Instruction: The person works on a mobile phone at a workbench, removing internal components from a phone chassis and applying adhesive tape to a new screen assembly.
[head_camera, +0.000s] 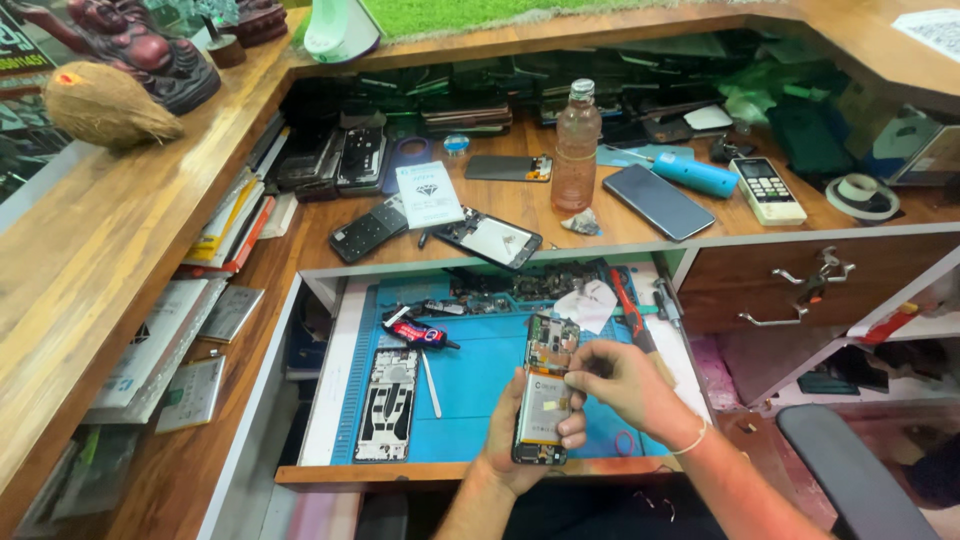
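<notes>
Opened phone (543, 403) — back cover off, battery and board bared — stands over the blue work mat (480, 375) with its long axis running away from the person, cradled from below in the left hand (520, 440), while the right hand (620, 380) pinches closed fingertips (572, 362) at its upper right edge.

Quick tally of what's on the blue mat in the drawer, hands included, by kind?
Opened phone, held in left hand, right hand at its top: 1
Phone back frame: 1
Glue tube: 1
Thin white stick: 1
Red-handled tool: 1
Total: 5
</notes>
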